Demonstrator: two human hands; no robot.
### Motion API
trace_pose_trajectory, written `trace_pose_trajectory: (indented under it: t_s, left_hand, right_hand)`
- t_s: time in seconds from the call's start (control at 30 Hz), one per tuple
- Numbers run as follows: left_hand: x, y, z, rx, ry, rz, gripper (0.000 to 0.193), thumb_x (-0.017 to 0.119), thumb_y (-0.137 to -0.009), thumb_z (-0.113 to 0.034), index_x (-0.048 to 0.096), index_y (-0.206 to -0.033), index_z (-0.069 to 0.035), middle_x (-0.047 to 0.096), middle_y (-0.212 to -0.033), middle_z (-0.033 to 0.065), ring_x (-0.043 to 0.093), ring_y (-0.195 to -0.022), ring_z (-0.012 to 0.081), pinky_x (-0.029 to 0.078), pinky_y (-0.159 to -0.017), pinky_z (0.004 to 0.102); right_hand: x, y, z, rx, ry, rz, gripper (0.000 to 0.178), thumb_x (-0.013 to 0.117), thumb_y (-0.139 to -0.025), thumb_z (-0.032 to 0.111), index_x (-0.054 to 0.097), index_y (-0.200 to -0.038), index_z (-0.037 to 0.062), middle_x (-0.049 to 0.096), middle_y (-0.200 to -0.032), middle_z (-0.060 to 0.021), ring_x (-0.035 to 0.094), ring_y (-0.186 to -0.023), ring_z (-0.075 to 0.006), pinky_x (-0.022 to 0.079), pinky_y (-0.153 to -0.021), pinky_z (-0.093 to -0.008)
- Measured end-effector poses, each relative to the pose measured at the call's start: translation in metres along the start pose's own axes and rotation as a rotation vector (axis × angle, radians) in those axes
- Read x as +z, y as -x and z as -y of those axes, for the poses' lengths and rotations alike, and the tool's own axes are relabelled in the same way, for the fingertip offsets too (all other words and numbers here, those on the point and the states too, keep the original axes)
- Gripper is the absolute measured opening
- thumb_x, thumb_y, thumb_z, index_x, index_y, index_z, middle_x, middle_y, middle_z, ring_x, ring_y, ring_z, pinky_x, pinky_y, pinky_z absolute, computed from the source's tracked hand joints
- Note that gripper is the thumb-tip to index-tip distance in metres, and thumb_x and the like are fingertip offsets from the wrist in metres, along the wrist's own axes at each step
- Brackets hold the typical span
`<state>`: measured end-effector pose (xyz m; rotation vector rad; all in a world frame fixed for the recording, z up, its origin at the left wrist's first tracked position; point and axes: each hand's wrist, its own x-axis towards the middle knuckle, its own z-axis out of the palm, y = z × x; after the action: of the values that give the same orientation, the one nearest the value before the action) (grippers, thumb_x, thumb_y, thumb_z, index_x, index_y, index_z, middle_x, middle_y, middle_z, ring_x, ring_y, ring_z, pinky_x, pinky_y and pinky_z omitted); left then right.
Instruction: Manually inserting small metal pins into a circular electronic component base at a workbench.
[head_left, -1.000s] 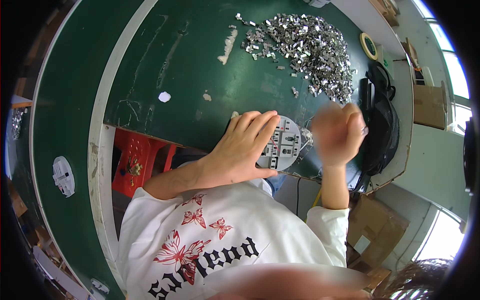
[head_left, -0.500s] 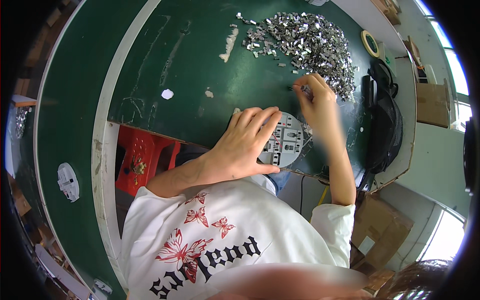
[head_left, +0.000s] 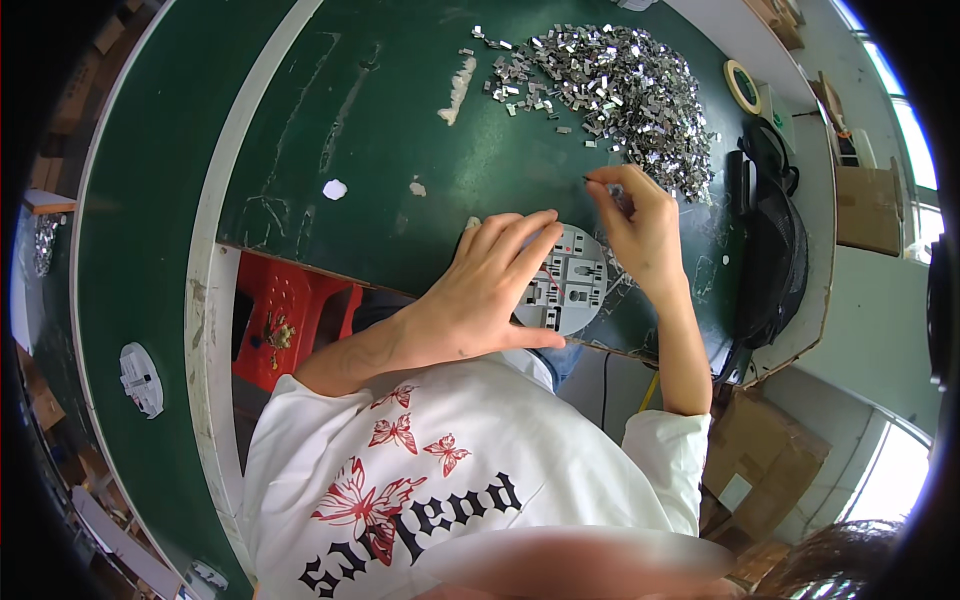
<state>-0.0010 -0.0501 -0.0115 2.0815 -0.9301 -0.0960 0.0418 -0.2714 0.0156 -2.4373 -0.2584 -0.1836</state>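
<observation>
My left hand (head_left: 488, 288) spans a round grey plastic housing (head_left: 585, 285) at the table's near edge, fingertips at its far rim and thumb along its near rim. Slots, small raised parts and a short red wire show on the housing; its left part is hidden under my palm. To the upper right of it, my right hand (head_left: 645, 225) is closed in a pinch. A small dark tip of a metal piece (head_left: 587, 179) pokes out between thumb and forefinger. Just beyond that hand lies a large heap of small shiny metal clips (head_left: 640, 100).
A roll of tape (head_left: 741, 86) and a black mesh bag (head_left: 775, 260) lie along the right side of the green table (head_left: 330, 120). On the left, a red plastic stool (head_left: 285, 310) stands below the edge, and another round housing (head_left: 141, 380) rests on the neighbouring green surface.
My right hand has drawn slightly nearer and away from the clip heap, still pinching. My left hand and the housing have stayed almost in place.
</observation>
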Motion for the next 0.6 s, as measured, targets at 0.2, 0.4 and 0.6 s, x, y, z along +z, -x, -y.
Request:
trace_pose_trajectory:
  t_s: [0.2, 0.4, 0.6]
  left_hand:
    - [0.0, -0.003, 0.003, 0.055, 0.159, -0.179, 0.039, 0.081, -0.078, -0.013, 0.065, -0.112, -0.003, 0.054, -0.131, 0.0095, 0.05, -0.109, 0.0292, 0.046, -0.091, 0.0392]
    - [0.003, -0.008, 0.0, 0.06, 0.174, -0.251, 0.016, 0.078, -0.078, -0.003, 0.069, -0.091, -0.007, 0.06, -0.122, 0.0043, 0.051, -0.097, 0.0244, 0.049, -0.08, 0.0345]
    - [0.002, -0.009, -0.002, 0.033, 0.183, -0.245, 0.015, 0.078, -0.078, -0.003, 0.067, -0.089, -0.006, 0.06, -0.119, 0.0042, 0.052, -0.096, 0.0244, 0.049, -0.08, 0.0348]
  right_hand:
    - [-0.022, 0.04, 0.04, -0.007, -0.094, 0.061, 0.008, 0.076, -0.079, 0.001, 0.07, -0.085, 0.0018, 0.069, -0.076, -0.0046, 0.047, -0.05, -0.0078, 0.037, -0.047, -0.0228]
    - [-0.019, 0.064, 0.045, -0.132, 0.005, 0.007, 0.014, 0.078, -0.073, -0.001, 0.068, -0.082, 0.0026, 0.07, -0.079, -0.0053, 0.055, -0.051, -0.0107, 0.042, -0.046, -0.0238]
    - [-0.016, 0.068, 0.046, -0.178, 0.051, -0.005, 0.017, 0.079, -0.073, -0.001, 0.065, -0.082, 0.0032, 0.069, -0.079, -0.0069, 0.063, -0.053, -0.0168, 0.05, -0.047, -0.0272]
